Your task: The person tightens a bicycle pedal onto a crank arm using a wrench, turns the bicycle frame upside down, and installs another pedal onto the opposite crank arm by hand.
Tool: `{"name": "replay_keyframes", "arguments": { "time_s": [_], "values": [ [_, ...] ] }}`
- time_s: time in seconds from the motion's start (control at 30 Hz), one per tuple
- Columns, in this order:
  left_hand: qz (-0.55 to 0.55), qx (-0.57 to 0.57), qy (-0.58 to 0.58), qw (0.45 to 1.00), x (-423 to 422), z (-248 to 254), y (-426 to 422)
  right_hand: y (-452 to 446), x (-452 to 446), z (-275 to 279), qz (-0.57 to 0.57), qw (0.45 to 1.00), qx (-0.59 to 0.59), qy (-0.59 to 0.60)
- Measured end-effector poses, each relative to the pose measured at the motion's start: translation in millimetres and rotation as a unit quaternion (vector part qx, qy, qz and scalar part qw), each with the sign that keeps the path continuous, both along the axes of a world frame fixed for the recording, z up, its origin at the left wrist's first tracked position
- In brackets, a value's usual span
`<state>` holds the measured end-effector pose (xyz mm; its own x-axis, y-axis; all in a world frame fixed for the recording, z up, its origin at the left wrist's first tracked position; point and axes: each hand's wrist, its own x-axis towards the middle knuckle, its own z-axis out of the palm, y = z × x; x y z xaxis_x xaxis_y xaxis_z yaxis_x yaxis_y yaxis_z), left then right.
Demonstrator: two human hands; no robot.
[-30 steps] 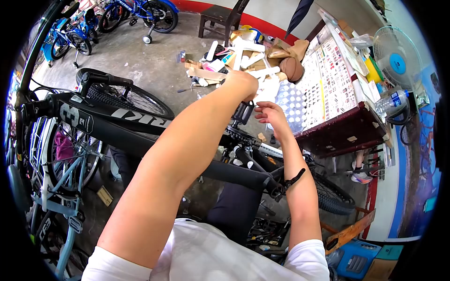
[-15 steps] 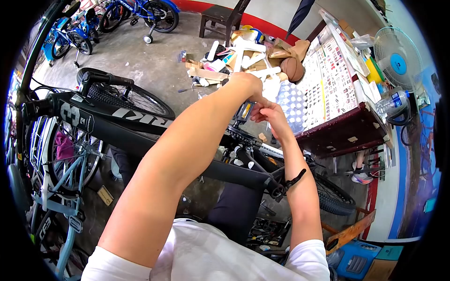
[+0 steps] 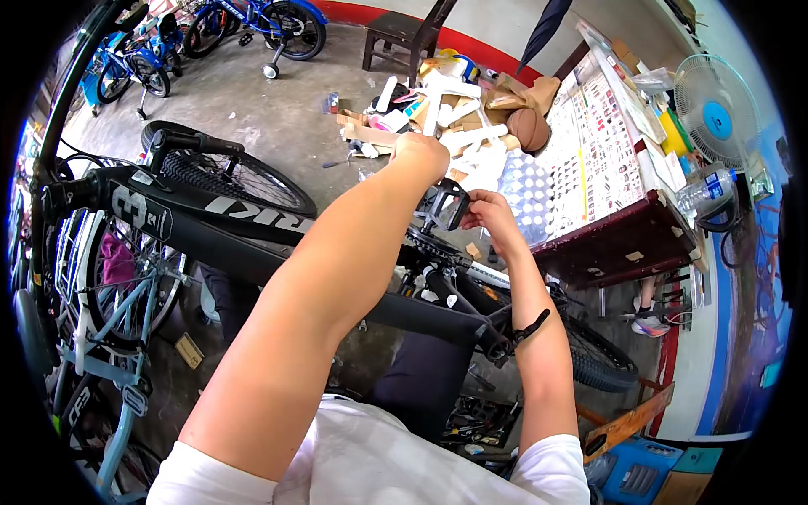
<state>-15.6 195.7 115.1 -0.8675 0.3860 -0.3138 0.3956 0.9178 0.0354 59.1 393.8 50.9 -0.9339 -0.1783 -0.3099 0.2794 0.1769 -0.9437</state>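
Observation:
A dark bicycle (image 3: 210, 220) lies across the view in front of my body. Its pedal (image 3: 447, 204) shows between my hands, above the chainring and crank. My left hand (image 3: 421, 156) is at the pedal's upper left, with its fingers turned away and hidden behind the back of the hand. At the pedal's right edge is my right hand (image 3: 486, 215), its thumb and fingers curled closed on that edge. The rear wheel (image 3: 602, 358) lies to the right, beyond my right forearm.
Scraps and packaging (image 3: 454, 105) with a basketball (image 3: 528, 129) lie ahead. A display case (image 3: 589, 160) and a fan (image 3: 715, 118) stand at right. Other bikes (image 3: 126, 295) are at left, small blue bikes (image 3: 278, 25) at back. Tools (image 3: 480, 421) lie below. Another person's shoe (image 3: 650, 324) shows.
The pedal has turned and shows its broad face now. My left hand has shifted slightly left, away from my right hand, whose fingers have closed on the pedal's edge.

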Motion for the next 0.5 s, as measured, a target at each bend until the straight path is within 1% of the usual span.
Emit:
{"name": "replay_keyframes", "arguments": {
  "time_s": [0.07, 0.13, 0.17, 0.23, 0.27, 0.3, 0.37, 0.4, 0.47, 0.5],
  "values": [
    [-0.007, 0.01, 0.003, 1.0, 1, 1, 0, -1, 4, 1, -0.002, 1.0, -0.016, 0.0],
    [0.021, 0.127, -0.015, 0.992, 3, 15, 7, -4, 10, 14, 0.004, 0.996, -0.084, 0.025],
    [0.019, 0.128, -0.016, 0.992, 7, 23, 10, -4, 11, 18, 0.002, 0.996, -0.084, 0.024],
    [0.008, 0.1, -0.092, 0.991, 23, 46, 12, -4, 10, 23, -0.029, 0.979, -0.194, 0.055],
    [-0.035, 0.087, -0.06, 0.994, 18, 35, 13, -3, 8, 18, -0.024, 0.983, -0.174, 0.056],
    [-0.034, 0.086, -0.061, 0.994, 16, 29, 13, -3, 6, 13, -0.023, 0.983, -0.175, 0.055],
    [-0.079, 0.07, -0.012, 0.994, 11, 19, 15, -2, 2, 5, -0.066, 0.995, -0.041, 0.061],
    [-0.079, 0.07, -0.012, 0.994, 9, 21, 14, -4, 3, 6, -0.066, 0.995, -0.041, 0.061],
    [-0.058, 0.038, -0.068, 0.995, 7, 24, 13, -11, 7, 8, -0.082, 0.995, 0.03, 0.039],
    [-0.057, 0.038, -0.068, 0.995, 7, 21, 12, -10, 7, 6, -0.081, 0.995, 0.031, 0.039]
  ]
}}
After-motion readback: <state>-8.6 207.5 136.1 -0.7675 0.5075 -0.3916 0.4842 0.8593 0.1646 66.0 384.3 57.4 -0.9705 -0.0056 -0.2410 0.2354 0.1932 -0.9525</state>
